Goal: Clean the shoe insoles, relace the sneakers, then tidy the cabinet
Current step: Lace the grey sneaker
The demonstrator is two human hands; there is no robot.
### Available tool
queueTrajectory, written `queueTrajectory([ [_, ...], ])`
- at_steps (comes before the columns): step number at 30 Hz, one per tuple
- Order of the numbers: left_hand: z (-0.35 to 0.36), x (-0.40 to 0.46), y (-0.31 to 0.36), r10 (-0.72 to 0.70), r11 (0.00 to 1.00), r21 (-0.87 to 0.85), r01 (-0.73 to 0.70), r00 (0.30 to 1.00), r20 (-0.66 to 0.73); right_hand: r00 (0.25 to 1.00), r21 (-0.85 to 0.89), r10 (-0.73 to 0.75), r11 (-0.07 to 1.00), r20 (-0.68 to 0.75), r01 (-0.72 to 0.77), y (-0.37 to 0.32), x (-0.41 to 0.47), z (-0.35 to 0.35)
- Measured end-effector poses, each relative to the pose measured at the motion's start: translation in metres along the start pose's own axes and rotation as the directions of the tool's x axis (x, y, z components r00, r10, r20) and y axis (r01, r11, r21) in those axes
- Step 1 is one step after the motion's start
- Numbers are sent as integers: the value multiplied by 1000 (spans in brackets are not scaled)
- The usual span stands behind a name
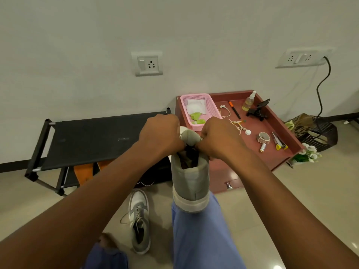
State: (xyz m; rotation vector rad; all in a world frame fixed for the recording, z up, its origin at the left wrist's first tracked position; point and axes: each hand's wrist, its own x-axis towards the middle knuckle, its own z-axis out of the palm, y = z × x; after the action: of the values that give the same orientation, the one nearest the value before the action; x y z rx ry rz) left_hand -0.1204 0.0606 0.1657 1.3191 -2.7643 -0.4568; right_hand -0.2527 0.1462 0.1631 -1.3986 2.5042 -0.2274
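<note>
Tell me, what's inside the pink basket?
The pink basket holds a white cloth and some green bits. The right hand covers its near corner, so anything there is hidden.

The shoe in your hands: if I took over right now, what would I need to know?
Left hand and right hand both grip the grey sneaker near its tongue; it rests heel-down on the knee.
Second sneaker lies laced on the floor by the black rack.
White laces lie on the red cabinet, amid spray bottle and clutter.
Done: one shoe laced.
Left: lace this one, tidy the cabinet. Insoles: can't tell.
</note>
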Motion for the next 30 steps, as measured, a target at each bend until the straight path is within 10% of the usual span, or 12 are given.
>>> queueTrajectory([
  [14, 92, -42, -82, -181, 974, 183, 135, 949, 260, 928, -175, -154, 959, 340, 224, -60, -7, 114],
  [30, 411, -33, -163, -342, 916, -54, 397, 845, 410, 822, -125, 136, 989, 553, -79, -10, 42, 393],
])
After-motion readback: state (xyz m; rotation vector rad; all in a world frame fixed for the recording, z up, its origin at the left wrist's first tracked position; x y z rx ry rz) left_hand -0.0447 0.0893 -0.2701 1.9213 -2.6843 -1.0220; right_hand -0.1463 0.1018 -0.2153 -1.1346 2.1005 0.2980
